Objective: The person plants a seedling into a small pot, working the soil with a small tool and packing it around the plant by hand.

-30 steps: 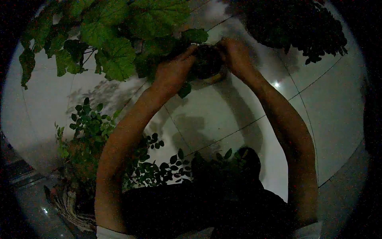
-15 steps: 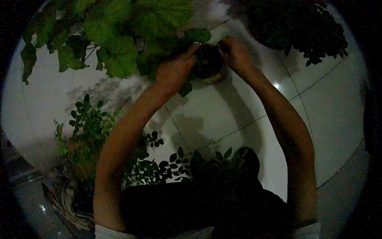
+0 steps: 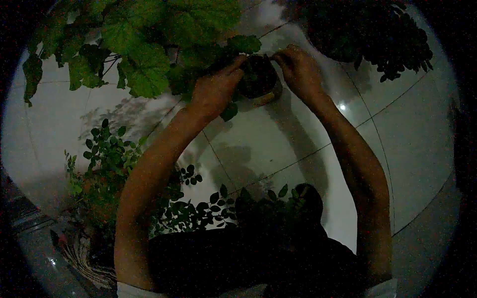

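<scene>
A small round pot (image 3: 269, 97) with dark contents stands on the tiled floor between my hands. My left hand (image 3: 214, 92) is closed at the pot's left side, its fingertips by the rim, just below a green leaf (image 3: 244, 43). On the other side, my right hand (image 3: 301, 73) is pinched, thumb and forefinger close to the upper right rim. Dim light hides what either set of fingertips grips. Another leaf (image 3: 229, 111) hangs below my left hand.
Large broad-leaved foliage (image 3: 144, 54) fills the upper left, and a dark bushy plant (image 3: 367, 42) the upper right. Smaller leafy plants (image 3: 107, 149) stand at lower left. More leaves (image 3: 208, 211) lie close to my legs. A striped cloth-like bundle (image 3: 87, 260) is at bottom left.
My right hand has shifted slightly, its fingers lifting a little from the pot's right edge into a clearer pinch. My left hand stays almost in place. The view has moved slightly.
</scene>
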### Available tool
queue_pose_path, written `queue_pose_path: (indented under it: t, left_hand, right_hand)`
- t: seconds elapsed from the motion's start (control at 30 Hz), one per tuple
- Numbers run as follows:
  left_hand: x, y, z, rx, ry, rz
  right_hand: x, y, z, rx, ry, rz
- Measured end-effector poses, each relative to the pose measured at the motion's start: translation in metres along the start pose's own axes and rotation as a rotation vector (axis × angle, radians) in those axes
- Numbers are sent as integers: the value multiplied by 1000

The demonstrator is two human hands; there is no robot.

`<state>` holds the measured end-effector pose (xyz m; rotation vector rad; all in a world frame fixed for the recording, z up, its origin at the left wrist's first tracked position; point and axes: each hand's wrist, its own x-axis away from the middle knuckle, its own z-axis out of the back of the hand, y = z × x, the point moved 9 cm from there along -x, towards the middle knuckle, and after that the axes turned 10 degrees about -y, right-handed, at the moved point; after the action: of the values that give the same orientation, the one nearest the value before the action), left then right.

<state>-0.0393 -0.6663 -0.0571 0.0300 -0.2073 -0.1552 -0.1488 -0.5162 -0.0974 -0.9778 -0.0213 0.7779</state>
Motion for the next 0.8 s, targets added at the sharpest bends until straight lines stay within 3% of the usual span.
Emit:
queue_pose_path:
  t: [0.1, 0.23, 0.3, 0.37, 0.43, 0.5, 0.63, 0.8]
  left_hand:
    - [1, 1, 0, -46, 1, 4]
    - [3, 1, 1, -80, 94, -78]
    - [3, 2, 2, -68, 56, -51]
    - [2, 2, -1, -62, -20, -13]
    - [0, -4, -9, -59, -122, 35]
    - [1, -5, -9, -39, -103, 15]
    - [3, 7, 5, -60, 73, -59]
    - [1, 7, -2, -48, 9, -23]
  right_hand:
    - [8, 4, -8, 84, -146, -134]
    - [19, -10, -26, 217, -161, -28]
    - [8, 20, -60, 270, -212, -82]
    - [16, 15, -54, 237, -138, 79]
    - [15, 4, -44, 221, -156, 80]
    - [15, 9, -42, 224, -269, -90]
    - [16, 10, -47, 307, -273, 99]
    - [23, 7, -34, 200, -267, 232]
